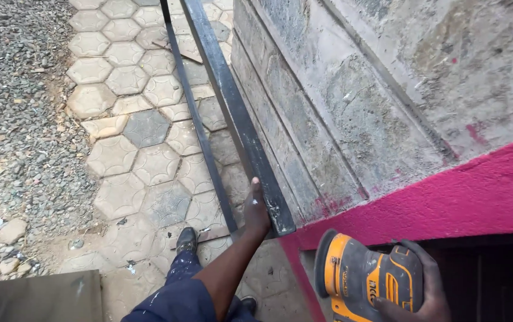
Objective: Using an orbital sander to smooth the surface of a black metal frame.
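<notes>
While our left hand point(256, 211) presses the black metal frame point(238, 119) against the wall point(352, 119) and our right hand point(414, 286) grips the orange sander point(361, 277), the frame could slip sideways off the wall.

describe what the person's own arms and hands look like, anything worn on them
Both hands are bare, with no gloves, rings or watch in view. The left hand sits on a bare forearm with no sleeve visible. The right hand shows only its fingers and knuckles at the frame edge; its arm is out of view.

Hexagonal paving stones point(143, 128) beside loose gravel point(12, 107), under a pink-edged stone wall point(388, 89).
</notes>
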